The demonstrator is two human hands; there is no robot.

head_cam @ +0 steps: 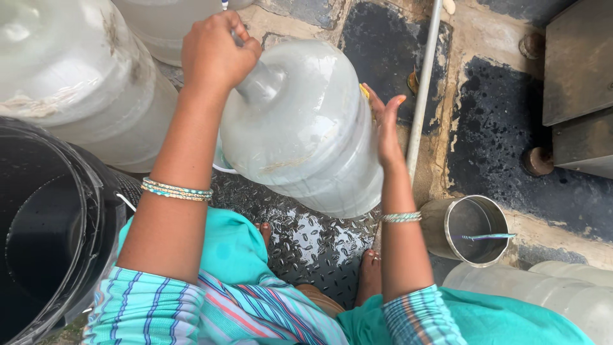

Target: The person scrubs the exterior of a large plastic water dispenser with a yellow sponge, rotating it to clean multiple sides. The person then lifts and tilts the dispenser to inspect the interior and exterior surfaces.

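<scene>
So you're tilting the jug [300,128]: left hand [217,54] clamping its neck, right hand [386,128] flat-open on its side, water sloshing inside.

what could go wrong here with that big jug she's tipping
The large clear jug is tilted, held only by the left hand at its neck and the right hand flat on its side, so it might slip. It hangs right over bare feet on a wet-looking metal plate; a drop could hurt them, and footing may be slick. It could also knock the steel cup.
</scene>
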